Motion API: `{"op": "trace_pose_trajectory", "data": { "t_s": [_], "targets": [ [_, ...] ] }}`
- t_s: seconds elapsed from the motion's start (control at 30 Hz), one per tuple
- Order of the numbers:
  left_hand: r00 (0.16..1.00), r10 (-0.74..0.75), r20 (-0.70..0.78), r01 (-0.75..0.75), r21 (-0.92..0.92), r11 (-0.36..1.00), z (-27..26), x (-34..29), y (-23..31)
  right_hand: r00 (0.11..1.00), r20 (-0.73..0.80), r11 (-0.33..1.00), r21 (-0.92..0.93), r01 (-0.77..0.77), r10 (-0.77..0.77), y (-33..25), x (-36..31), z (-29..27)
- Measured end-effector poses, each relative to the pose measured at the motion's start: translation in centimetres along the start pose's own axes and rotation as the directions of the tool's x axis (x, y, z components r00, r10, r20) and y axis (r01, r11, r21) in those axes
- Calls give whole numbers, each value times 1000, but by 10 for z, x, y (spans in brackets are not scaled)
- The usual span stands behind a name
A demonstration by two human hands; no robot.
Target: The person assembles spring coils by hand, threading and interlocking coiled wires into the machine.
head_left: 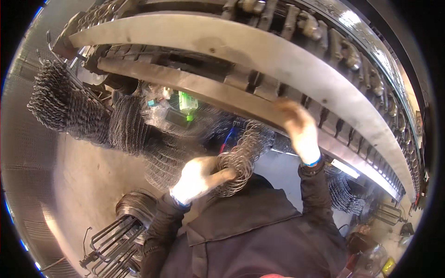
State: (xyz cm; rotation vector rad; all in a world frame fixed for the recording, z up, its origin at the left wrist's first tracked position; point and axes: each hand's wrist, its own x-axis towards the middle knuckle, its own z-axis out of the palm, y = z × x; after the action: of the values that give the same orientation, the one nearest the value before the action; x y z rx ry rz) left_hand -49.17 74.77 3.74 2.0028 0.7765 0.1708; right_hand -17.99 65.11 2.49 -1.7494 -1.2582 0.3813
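My left hand [199, 178] is wrapped round a bunch of wire coil springs [241, 160] in front of my body. Its thumb lies across the metal rings, and the bunch runs up toward the machine. My right hand [299, 127] is raised to the long metal rail [208, 90] of the machine, right of the springs. Motion smears its fingers, so whether they hold anything cannot be made out. Blue bands show at both wrists, above dark sleeves.
A wide curved metal plate [241, 39] spans the machine above my hands. Piled wire spring mesh [125, 125] hangs at the left. A wire coil [136, 206] sits on a metal rack [116, 241] at lower left. A green-labelled bottle [187, 103] stands behind the rail.
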Motion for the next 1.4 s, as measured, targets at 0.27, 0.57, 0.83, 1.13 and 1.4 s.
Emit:
{"op": "trace_pose_trajectory", "data": {
  "t_s": [0.27, 0.57, 0.83, 1.13, 1.4],
  "targets": [
    [947, 320, 26, -321, 134, 938, -91, 24, -5, 602, 752, 956, 130, 262, -267, -75, 54, 86],
    [954, 284, 96, -293, 90, 952, -130, 23, -52, 946, 322, 989, 150, -10, -40, -95, 35, 132],
    [953, 303, -5, -300, 103, 948, -136, 20, -66, 878, -442, 938, -347, 23, -185, -7, 52, 170],
    [951, 306, 37, -307, 24, 951, -118, 17, -55, 820, -381, 768, -632, 107, -428, 27, 112, 121],
    [970, 219, 102, -220, -8, 976, -108, 33, -35, 767, 548, 923, 21, 385, -333, -87, 53, 87]
  ]
}}
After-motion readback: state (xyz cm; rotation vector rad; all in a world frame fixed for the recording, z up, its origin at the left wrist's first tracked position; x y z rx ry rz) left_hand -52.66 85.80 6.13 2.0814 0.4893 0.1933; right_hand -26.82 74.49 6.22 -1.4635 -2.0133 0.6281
